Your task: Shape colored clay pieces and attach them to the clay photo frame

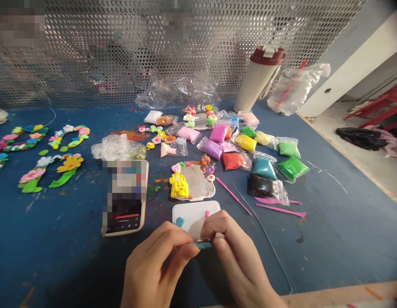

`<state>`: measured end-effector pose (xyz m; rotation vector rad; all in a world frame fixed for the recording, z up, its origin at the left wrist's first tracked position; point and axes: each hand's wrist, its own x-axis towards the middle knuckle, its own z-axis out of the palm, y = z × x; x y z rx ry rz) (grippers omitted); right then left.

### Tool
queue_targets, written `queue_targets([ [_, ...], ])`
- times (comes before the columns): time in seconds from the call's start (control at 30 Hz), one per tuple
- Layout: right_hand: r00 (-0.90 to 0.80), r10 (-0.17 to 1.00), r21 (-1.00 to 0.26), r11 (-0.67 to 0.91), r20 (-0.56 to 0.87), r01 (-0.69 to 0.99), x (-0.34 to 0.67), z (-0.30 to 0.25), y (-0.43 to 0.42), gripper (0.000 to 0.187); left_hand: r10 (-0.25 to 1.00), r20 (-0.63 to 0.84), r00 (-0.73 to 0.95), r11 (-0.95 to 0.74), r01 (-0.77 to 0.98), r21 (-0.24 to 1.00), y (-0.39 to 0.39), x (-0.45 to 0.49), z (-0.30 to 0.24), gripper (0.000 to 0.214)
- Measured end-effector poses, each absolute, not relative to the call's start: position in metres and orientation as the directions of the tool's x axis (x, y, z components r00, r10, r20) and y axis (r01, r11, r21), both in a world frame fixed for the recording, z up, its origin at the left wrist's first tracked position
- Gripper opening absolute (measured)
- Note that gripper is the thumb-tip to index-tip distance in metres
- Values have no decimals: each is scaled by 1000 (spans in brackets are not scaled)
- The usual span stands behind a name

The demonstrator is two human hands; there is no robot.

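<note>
My left hand (156, 265) and my right hand (240, 261) meet near the table's front edge, both pinching a small strip of teal clay (202, 245) between fingertips. Just beyond them lies a white plastic board (193, 214) with a teal clay bit (180, 221) and a small pink clay bit (207, 213) on it. Behind that sits a white frame (198, 183) decorated with a yellow clay figure (179, 186) and other small clay shapes.
A phone (125, 199) lies left of the board. Several bagged clay colours (264, 167) are spread at centre right, with pink sculpting tools (280, 209) and a thin wire (265, 233). Finished clay flower pieces (50, 164) lie at left. A tall tumbler (259, 79) stands by the mesh wall.
</note>
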<state>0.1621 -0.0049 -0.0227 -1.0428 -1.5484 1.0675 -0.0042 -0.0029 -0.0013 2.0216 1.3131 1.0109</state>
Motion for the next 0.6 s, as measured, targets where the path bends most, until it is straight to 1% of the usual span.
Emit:
queue_targets([
  [0.07,-139,971,-972,211,196,104,163,-24,-6,22,916,325,235,-401,537,742,-2,-3,-2,6],
  [0.23,-31,991,-987,132,129,88,164,-27,-8,23,883,405,239,-467,545,697,-1,-1,-3,20],
  [0.33,-28,994,-990,109,107,93,164,-28,-9,25,902,362,234,-431,536,726,-3,-3,-3,19],
  [0.43,-21,997,-993,76,74,85,164,-27,-9,28,914,303,269,-403,517,755,-6,-6,-2,37],
  [0.47,-10,998,-994,67,67,82,165,-28,-9,29,908,307,284,-415,515,750,-6,-7,-3,38],
  [0.5,5,998,-995,63,64,79,165,-28,-9,30,898,328,295,-438,516,736,-6,-7,-3,33],
  [0.57,33,997,-995,65,68,74,165,-28,-9,30,878,381,289,-478,532,699,-5,-7,-4,10],
  [0.6,44,997,-995,67,71,73,165,-28,-9,30,873,401,279,-488,543,683,-4,-6,-4,6],
])
